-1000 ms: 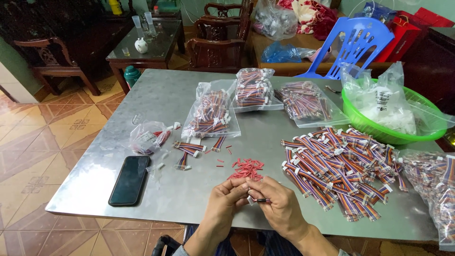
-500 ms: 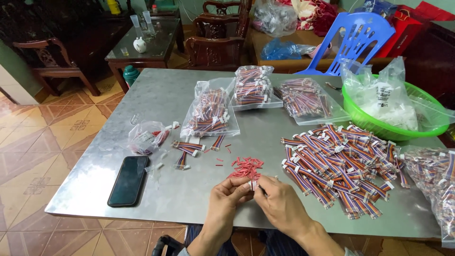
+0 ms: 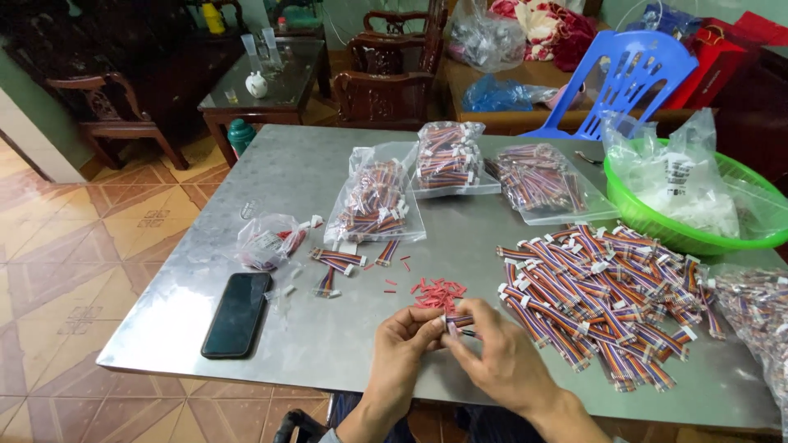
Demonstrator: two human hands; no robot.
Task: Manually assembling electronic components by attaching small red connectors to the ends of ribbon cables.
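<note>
Near the table's (image 3: 246, 385) front edge, left hand (image 3: 406, 336) and right hand (image 3: 501, 361) pinch one ribbon-cable piece (image 3: 458, 321) together; a steady, fingertip-close grip seems best.

A home living room (tiled floor) with carved wooden chairs (image 3: 386, 82) and a glass tea table (image 3: 271, 86).

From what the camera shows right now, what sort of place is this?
Probably a home used for piecework. Carved wooden chairs and a tea table stand on tiled floor, while both hands work a small wire piece beside a pile of wire bundles.
</note>
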